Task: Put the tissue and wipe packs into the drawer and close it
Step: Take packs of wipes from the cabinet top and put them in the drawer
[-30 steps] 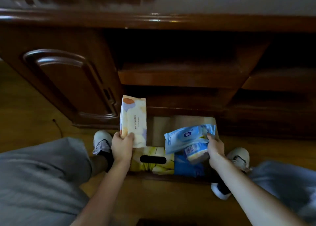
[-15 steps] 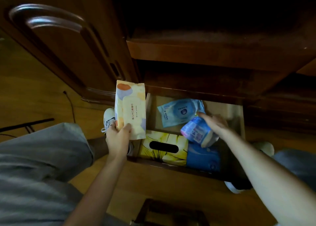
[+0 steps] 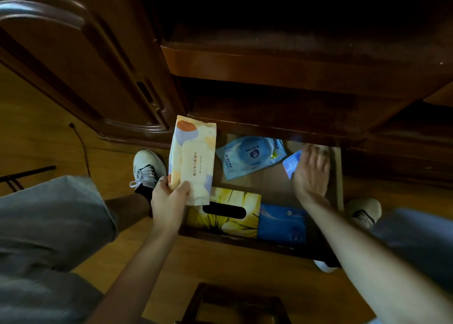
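Cream wipe pack, Chinese lettering, perhaps 手口, in left hand

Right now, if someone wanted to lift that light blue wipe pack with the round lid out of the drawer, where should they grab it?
Probably by a short crimped end, from above. The light blue wipe pack lies flat and slightly skewed on the drawer floor, lid up, with bare floor around it, so fingers could pinch a thin end or span its soft sides.

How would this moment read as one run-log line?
left hand: holds cream wipe pack | right hand: placing small blue pack | drawer: open
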Motion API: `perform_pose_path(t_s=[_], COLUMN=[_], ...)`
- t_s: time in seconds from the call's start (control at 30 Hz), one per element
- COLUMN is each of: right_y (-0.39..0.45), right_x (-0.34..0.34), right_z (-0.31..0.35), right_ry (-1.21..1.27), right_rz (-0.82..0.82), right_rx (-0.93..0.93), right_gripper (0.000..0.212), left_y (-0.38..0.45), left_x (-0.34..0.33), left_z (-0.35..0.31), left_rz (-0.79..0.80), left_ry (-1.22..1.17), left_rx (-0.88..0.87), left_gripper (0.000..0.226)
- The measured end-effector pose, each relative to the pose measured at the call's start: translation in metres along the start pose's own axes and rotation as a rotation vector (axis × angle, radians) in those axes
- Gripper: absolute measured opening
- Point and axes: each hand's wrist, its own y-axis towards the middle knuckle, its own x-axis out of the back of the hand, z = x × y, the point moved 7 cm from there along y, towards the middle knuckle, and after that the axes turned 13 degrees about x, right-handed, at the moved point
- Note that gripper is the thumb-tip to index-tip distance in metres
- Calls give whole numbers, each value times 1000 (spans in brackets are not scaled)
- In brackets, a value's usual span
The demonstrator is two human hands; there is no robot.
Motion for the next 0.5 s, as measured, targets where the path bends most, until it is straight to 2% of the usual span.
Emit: perform_pose_path(t_s=[0.13, 0.23, 0.33, 0.43, 0.5], right_y=[10, 30, 48, 60, 65], right_x=[-16, -22, -40, -57, -61], right_z=[43, 63, 75, 70, 73], right_ry=[-24, -75, -81, -78, -108], right_rz=[106, 143, 285, 393, 388], right_rx=[323, 374, 467, 417, 429], right_gripper=[63, 65, 75, 70, 69], left_y=[-2, -2, 1, 4, 7], left_x=[-3, 2, 9, 15, 19], left_z=[4, 10, 15, 19, 20], left_rz=[-26, -46, -61, -73, -94], left_ry=[22, 8, -18, -39, -40], left_rx=[1, 31, 71, 98, 107], left_gripper=[20, 22, 21, 24, 24])
